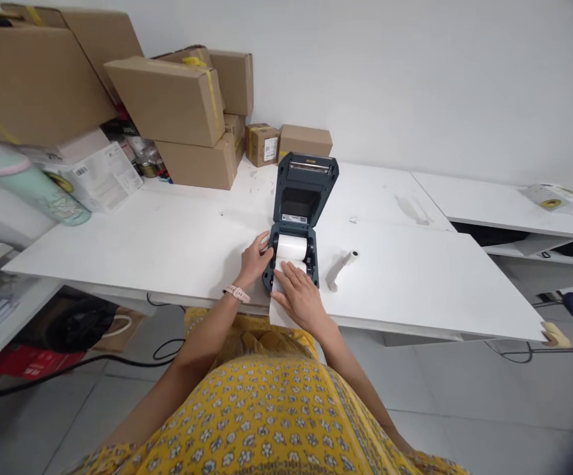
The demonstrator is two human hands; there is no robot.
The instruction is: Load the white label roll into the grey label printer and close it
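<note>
A dark label printer stands on the white table with its lid raised. Inside it lies a white paper roll, and a strip of white paper runs out over the table's front edge. My left hand rests against the printer's left side, fingers apart. Spread flat over the paper at the front of the printer is my right hand. To the right of the printer sits a small roll core with a curled white strip, touched by neither hand.
Cardboard boxes are stacked at the back left, with two smaller ones behind the printer. A mint green bottle leans at the far left. The table's front edge is close to my body. Black cables hang below.
</note>
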